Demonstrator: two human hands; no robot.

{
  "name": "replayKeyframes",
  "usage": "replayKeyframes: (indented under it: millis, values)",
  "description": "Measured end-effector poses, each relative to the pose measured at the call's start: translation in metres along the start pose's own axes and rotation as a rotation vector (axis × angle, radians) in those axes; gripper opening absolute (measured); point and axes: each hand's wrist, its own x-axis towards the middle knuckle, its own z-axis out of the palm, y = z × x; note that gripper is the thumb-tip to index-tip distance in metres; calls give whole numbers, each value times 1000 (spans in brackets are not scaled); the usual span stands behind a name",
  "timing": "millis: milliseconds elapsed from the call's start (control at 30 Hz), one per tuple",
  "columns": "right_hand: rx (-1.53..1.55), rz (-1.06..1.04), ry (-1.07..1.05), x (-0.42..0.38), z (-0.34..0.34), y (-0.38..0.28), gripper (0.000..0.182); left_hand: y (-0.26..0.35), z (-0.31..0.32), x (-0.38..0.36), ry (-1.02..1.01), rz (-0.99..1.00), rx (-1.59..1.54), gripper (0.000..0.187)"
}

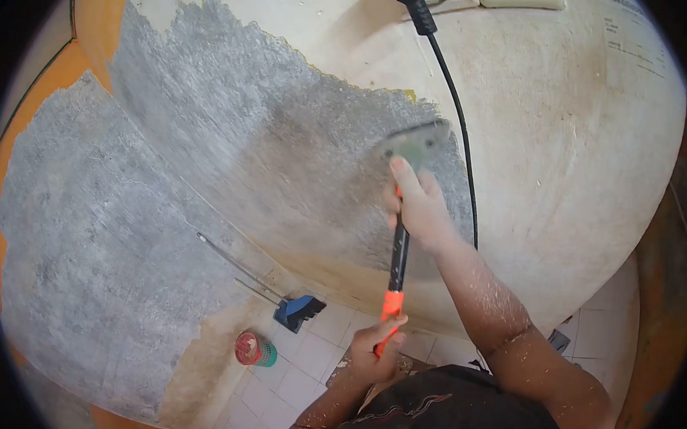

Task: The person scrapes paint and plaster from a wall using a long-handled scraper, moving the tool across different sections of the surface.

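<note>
Scraper (398,240) in both hands was the thing at work, its long handle running from low near the person's chest up to the wall (561,147). Its flat blade (416,141), blurred in the picture, lay against the wall at the edge where the bare grey patch (232,133) met the cream paint. The right hand (417,206) held the upper part of the black handle just under the blade, fingers wrapped and pressed together around it, with one finger stretched up along the back of the blade. The left hand (374,346) held the orange lower end of the handle, its grip likewise curled tight around it. Pale dust and flecks covered the right forearm.

A black cable (459,120) hung down the wall just beside the blade, from a plug (414,7) at the top, and passed behind the right forearm. Left of the corner, a second wall also showed a large grey scraped area (89,257) bordered by orange paint. On the tiled floor (306,366) below, a blue dustpan (299,311) with a thin metal handle leaned near the corner, and a small red and green container (254,349) stood near it, well apart from the hands.
</note>
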Motion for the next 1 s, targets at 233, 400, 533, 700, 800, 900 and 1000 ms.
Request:
replayKeyframes:
  millis: [233, 400, 533, 700, 800, 900, 1000]
  values:
    - [88, -46, -7, 5, 14, -22, 38, 5, -19, 11, 113, 7, 33, 13]
    - [55, 26, -44, -3, -6, 3, 41, 5, 5, -7, 25, -143, -62, 8]
    - [64, -73, -58, 13, 10, -28, 39, 17, -18, 23, 125, -30, 1, 8]
    - [34, -14, -103, -1, -1, -10, 40, -4, -3, 2, 9, 50, 59, 8]
    - [20, 137, 20, -19, -13, 17, 46, -9, 19, -23, 34, -134, -34, 8]
    - [-58, 60, -5, -8, -10, 0, 46, 0, 8, -2, -4, -69, 18, 7]
    - [8, -43, -88, 14, 4, -26, 44, 13, -7, 25, 34, -49, 26, 7]
